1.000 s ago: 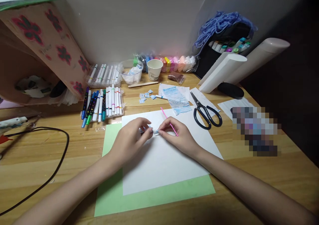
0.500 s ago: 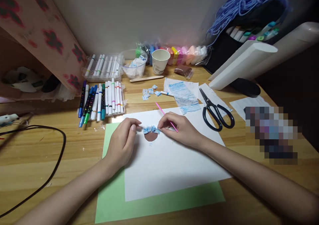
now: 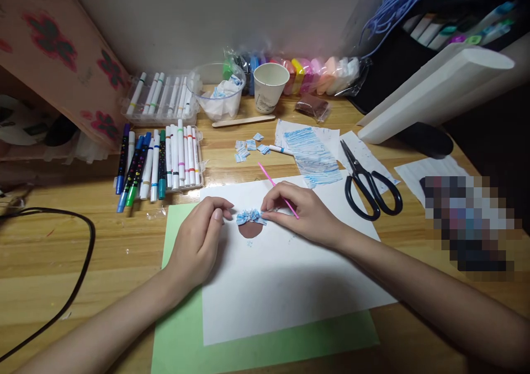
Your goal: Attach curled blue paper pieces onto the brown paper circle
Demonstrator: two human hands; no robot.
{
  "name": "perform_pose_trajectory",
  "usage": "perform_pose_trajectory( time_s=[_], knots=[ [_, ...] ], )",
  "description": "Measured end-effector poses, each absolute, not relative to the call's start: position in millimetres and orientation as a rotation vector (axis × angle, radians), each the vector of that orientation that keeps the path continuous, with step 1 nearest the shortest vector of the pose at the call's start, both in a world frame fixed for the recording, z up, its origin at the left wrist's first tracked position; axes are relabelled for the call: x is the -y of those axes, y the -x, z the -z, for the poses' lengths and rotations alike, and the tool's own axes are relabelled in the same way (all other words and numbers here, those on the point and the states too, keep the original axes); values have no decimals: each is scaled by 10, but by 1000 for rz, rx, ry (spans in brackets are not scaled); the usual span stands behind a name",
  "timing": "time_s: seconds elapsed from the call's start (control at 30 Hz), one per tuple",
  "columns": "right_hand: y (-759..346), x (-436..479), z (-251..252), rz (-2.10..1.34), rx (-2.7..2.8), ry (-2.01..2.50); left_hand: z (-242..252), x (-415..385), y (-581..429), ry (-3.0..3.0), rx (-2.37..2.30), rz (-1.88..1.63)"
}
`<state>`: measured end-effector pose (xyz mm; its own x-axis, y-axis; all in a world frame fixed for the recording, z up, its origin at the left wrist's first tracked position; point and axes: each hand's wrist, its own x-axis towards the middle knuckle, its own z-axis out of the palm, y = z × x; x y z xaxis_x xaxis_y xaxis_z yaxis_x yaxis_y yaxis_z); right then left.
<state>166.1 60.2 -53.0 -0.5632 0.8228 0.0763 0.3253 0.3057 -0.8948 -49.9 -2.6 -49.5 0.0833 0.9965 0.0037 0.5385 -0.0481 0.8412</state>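
A brown clay disc (image 3: 250, 231) lies on the white sheet (image 3: 285, 274), topped by a row of crumpled blue-striped paper bits (image 3: 249, 216). My right hand (image 3: 298, 212) holds a thin pink stick (image 3: 276, 188) and presses its fingertips against the right end of the paper bits. My left hand (image 3: 202, 236) rests just left of them, fingers curled, thumb and forefinger pinched; I cannot tell if anything is between them. The white sheet lies on a green sheet (image 3: 182, 335).
Black scissors (image 3: 370, 182) and blue-scribbled paper (image 3: 311, 156) lie right of the work. Cut paper bits (image 3: 247, 147), markers (image 3: 159, 161), a paper cup (image 3: 270, 87), a plastic bowl (image 3: 215, 91) and clay packs (image 3: 314, 73) sit behind. A black cable (image 3: 62, 302) curves at left.
My hands have parted, uncovering the brown disc with the blue paper bits. The left hand has drawn back to the left. The view has tilted down and closer.
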Motion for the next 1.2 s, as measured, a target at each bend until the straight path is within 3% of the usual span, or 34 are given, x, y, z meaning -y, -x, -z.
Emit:
perform_pose_trajectory(
  time_s=[0.2,0.47,0.9,1.2],
  knots=[
    [-1890,-505,482,-1437,1619,969,483,22,497,-1641,-1568,-849],
    [-1980,-429,605,-1609,1470,1011,466,6,488,-1604,-1609,-833],
    [-1737,-421,537,-1219,1971,1130,476,12,487,-1691,-1576,-807],
    [-1748,-401,533,-1431,1706,1081,344,-43,418,-1881,-1460,-770]
  ],
)
